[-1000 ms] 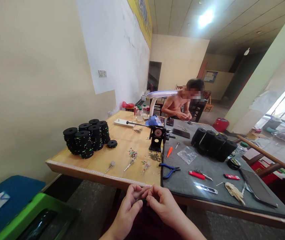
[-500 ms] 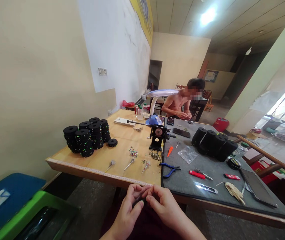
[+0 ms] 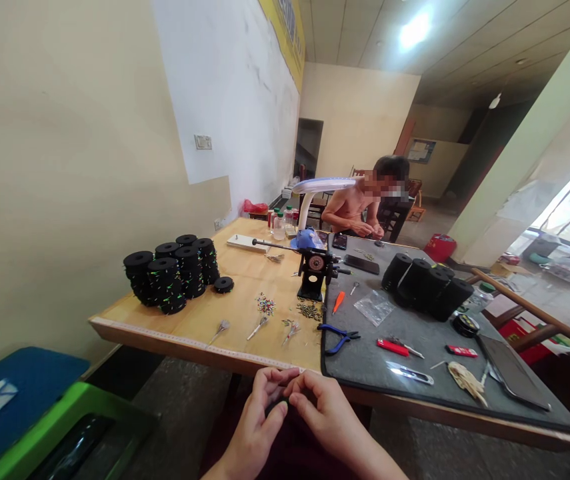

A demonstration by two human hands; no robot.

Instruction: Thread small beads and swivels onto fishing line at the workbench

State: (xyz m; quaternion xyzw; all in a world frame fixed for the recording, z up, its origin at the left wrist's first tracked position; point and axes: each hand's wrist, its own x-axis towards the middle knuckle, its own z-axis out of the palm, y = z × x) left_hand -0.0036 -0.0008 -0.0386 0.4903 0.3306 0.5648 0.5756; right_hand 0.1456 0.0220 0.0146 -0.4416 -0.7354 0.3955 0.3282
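At the table's front edge, my left hand [image 3: 265, 413] and my right hand [image 3: 322, 407] meet with curled, pinching fingers. A small dark thing shows in part between them, too hidden to name. Just beyond on the wood lie several small bundles of thin pieces, one of them a bundle with red tips [image 3: 291, 331]. Behind these are a pile of tiny coloured beads [image 3: 266, 305] and a heap of small dark metal bits [image 3: 309, 309]. Blue-handled pliers [image 3: 337, 339] rest to the right of my hands.
Stacked black foam spools [image 3: 163, 273] stand at left, more black spools [image 3: 425, 287] at right. A black winding device [image 3: 315, 270] and a desk lamp [image 3: 307, 207] rise mid-table. An orange screwdriver [image 3: 338, 302], a red knife [image 3: 393, 347] and a phone [image 3: 361, 264] lie on the grey mat [image 3: 445, 347]. A person [image 3: 355, 210] sits opposite.
My hands keep nearly the same pose, fingertips together. The view has shifted very slightly. Across the table, the other person's hands have moved a little apart.
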